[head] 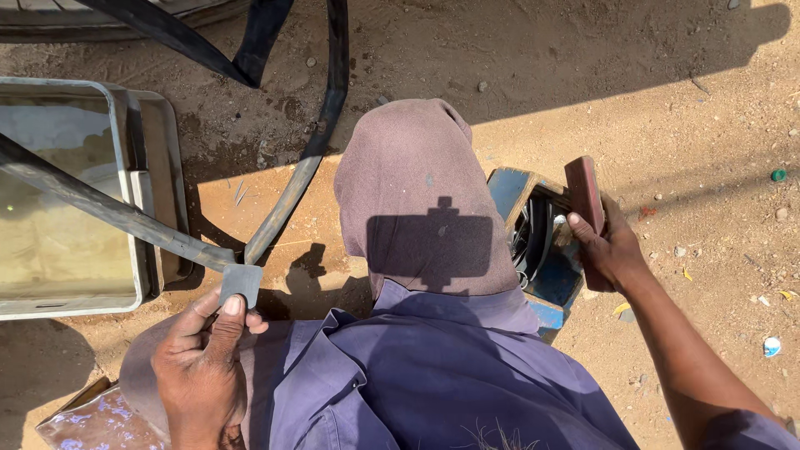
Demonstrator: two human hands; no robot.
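My left hand pinches a small grey rubber patch against a black rubber inner tube that stretches from the left to my knee. My right hand grips a reddish-brown block held upright over a blue open box on the ground. My bent knee in brownish trousers sits between the two hands.
A metal basin of murky water stands at the left on sandy ground. More black tube loops away toward the top. Small litter and pebbles dot the dirt at the right. A patterned sheet lies at the bottom left.
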